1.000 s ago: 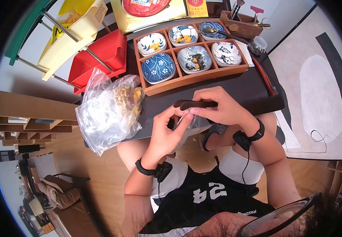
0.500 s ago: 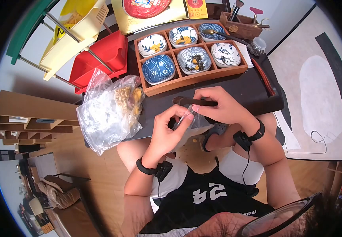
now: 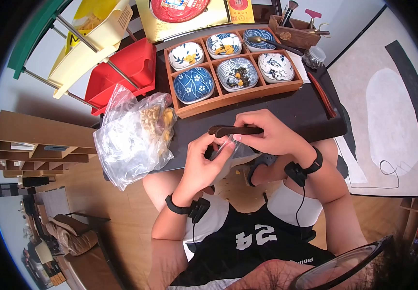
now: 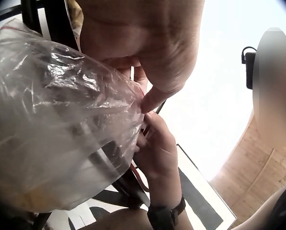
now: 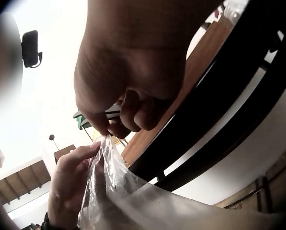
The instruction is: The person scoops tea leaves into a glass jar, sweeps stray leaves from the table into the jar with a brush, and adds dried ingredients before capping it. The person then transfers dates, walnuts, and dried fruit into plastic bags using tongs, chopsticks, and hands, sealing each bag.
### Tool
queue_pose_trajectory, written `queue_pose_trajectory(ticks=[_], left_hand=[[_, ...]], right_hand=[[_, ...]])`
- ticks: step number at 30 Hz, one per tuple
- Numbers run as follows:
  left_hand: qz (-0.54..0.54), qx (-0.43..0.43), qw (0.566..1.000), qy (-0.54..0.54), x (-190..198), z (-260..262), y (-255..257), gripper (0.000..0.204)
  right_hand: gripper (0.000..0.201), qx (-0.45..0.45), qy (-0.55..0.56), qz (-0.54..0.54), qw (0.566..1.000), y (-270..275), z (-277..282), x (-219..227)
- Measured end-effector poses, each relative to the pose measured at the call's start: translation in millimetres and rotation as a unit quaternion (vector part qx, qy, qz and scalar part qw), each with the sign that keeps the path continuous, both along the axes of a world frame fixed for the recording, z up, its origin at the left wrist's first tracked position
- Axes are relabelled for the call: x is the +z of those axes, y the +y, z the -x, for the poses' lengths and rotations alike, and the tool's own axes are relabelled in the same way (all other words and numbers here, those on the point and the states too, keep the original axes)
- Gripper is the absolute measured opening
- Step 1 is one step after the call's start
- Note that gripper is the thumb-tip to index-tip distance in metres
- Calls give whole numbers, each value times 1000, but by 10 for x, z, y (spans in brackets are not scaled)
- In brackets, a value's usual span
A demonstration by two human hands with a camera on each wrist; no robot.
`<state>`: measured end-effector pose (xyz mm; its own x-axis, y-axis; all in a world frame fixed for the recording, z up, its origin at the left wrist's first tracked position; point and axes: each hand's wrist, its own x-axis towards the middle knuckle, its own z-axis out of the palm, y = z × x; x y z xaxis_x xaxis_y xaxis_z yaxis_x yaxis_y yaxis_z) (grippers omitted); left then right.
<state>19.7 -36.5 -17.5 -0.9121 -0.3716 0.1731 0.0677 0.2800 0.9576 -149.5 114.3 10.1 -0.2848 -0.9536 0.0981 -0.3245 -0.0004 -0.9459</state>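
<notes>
Both hands meet over the front edge of the table in the head view. My left hand (image 3: 205, 159) pinches the rim of a clear plastic zip bag (image 4: 66, 115), which hangs below the fingers. On the other side, my right hand (image 3: 264, 129) pinches the same rim between thumb and finger. It also holds dark wooden tongs (image 3: 235, 130), their two tips pointing left above the bag. In the right wrist view the bag's rim (image 5: 104, 148) is gathered between the fingertips. Something yellowish shows low in the bag in the left wrist view.
A wooden compartment tray (image 3: 238, 99) holds several patterned bowls, some with dried bits; a spoon (image 3: 262, 38) lies across one. Left of it are a bulging clear bag (image 3: 131, 140) and a red bin (image 3: 122, 72). A jar (image 3: 314, 55) stands right.
The right hand has dipped slightly down and left, bringing its thumb closer to the left fingers. The tongs have lowered with it, and both tips show again. The tray has stayed put.
</notes>
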Motion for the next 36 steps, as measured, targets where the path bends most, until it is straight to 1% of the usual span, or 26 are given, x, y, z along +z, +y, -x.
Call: queue_pose_trajectory(ticks=[8, 10, 11, 13, 18, 20, 21, 24, 30, 36], left_hand=[[3, 1, 1000, 3, -2, 9, 7, 8], [-58, 2, 998, 5, 25, 8, 8, 6], [-58, 2, 998, 5, 21, 5, 4, 6], [-46, -4, 999, -16, 12, -3, -5, 5], [-30, -7, 999, -6, 14, -4, 1, 6], [-22, -6, 1000, -1, 7, -4, 0, 6], [-15, -5, 1000, 1, 21, -3, 4, 7], [1, -3, 1000, 10, -14, -5, -1, 7], [15, -4, 1000, 11, -5, -12, -13, 7], [10, -7, 1000, 16, -44, -22, -27, 8]], right_hand=[[19, -27, 26, 20, 999, -11, -11, 2], [19, -31, 18, 17, 999, -5, -13, 8], [19, -36, 10, 13, 999, -4, -13, 11], [20, -34, 8, 16, 999, -8, -11, 5], [20, -28, -16, 6, 999, -9, 8, -57], [20, 2, -36, 16, 999, -12, 19, -99], [20, 2, -36, 16, 999, -10, 12, -96], [20, 5, -45, -13, 999, -6, -4, -80], [18, 19, -37, 10, 999, -10, -3, -63], [20, 25, 24, 14, 999, -6, -5, -4]])
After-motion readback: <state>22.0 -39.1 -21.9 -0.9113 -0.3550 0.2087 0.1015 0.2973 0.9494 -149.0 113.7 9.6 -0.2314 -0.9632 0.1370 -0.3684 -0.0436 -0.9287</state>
